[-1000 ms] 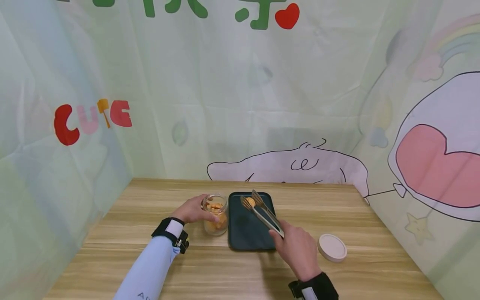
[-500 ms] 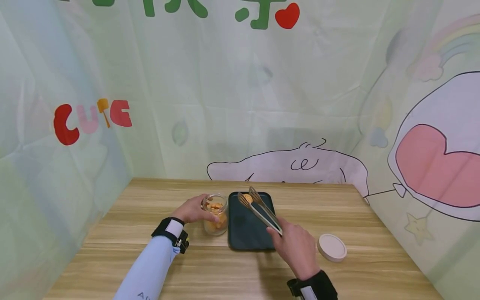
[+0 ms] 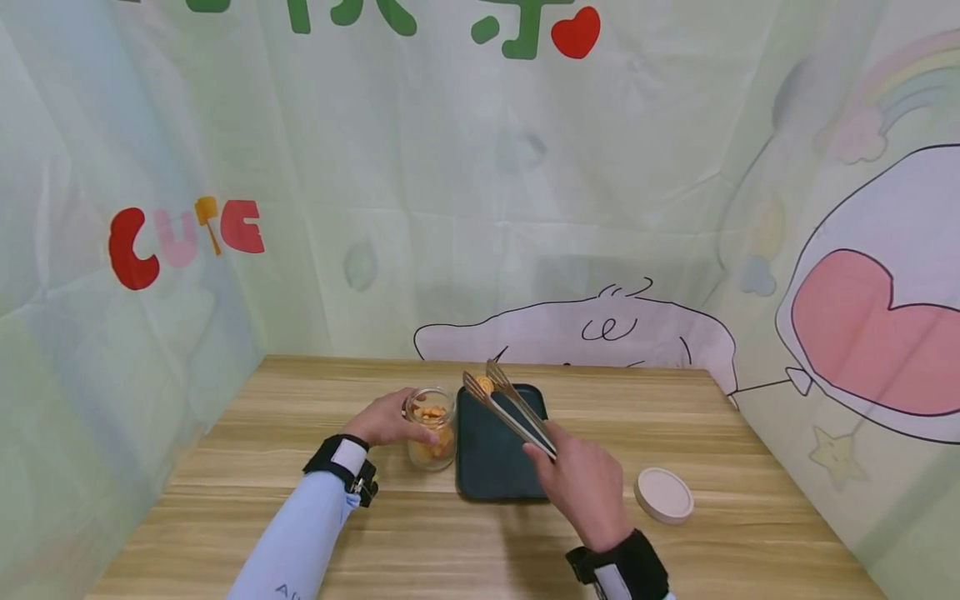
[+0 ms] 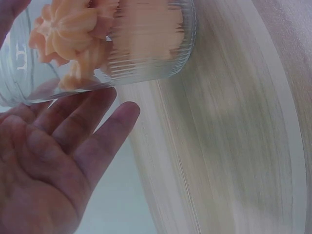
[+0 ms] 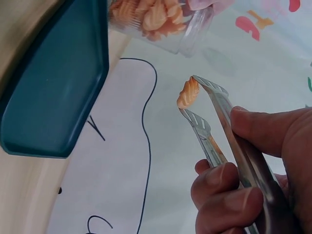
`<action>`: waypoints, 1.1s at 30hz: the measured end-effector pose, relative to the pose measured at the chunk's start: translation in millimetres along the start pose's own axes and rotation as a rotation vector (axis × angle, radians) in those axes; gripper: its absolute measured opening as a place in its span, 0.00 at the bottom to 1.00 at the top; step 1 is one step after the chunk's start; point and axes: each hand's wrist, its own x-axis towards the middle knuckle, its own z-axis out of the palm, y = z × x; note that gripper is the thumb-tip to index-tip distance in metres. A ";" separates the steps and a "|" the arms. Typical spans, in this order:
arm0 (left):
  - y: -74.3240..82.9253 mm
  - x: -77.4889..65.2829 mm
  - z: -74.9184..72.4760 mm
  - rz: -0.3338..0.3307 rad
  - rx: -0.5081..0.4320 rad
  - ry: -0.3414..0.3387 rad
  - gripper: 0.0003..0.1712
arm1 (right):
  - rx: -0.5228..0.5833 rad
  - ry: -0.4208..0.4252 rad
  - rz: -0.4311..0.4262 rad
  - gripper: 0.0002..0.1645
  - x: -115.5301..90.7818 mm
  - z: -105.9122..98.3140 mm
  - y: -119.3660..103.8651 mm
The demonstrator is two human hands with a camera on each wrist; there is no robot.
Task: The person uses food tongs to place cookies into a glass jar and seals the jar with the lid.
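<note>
My right hand grips a pair of metal tongs, thumb on one arm and fingers on the other. Between the tongs' slotted tips a single swirled golden cookie is pinched, held above the far end of the dark tray. My left hand holds a clear glass jar upright at the tray's left side, thumb on the near side and fingers behind it. Several more piped cookies fill the jar, which has no lid on. In the left wrist view, ribbed glass covers its lower part.
A round white lid lies on the wooden table to the right of my right hand. A printed cloth backdrop rises along the table's back edge and both sides.
My right hand has moved the tongs and cookie up and to the left, from over the tray toward its far left corner. The left hand and jar have stayed in place.
</note>
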 end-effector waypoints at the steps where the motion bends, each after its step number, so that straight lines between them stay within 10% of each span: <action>1: -0.1 -0.1 0.0 0.001 -0.001 0.000 0.52 | 0.004 -0.001 -0.002 0.27 0.5 -0.8 -1.6; 33: 1.3 -2.5 -0.4 0.035 0.004 0.005 0.46 | 0.014 -0.040 -0.108 0.29 1.7 3.0 -33.0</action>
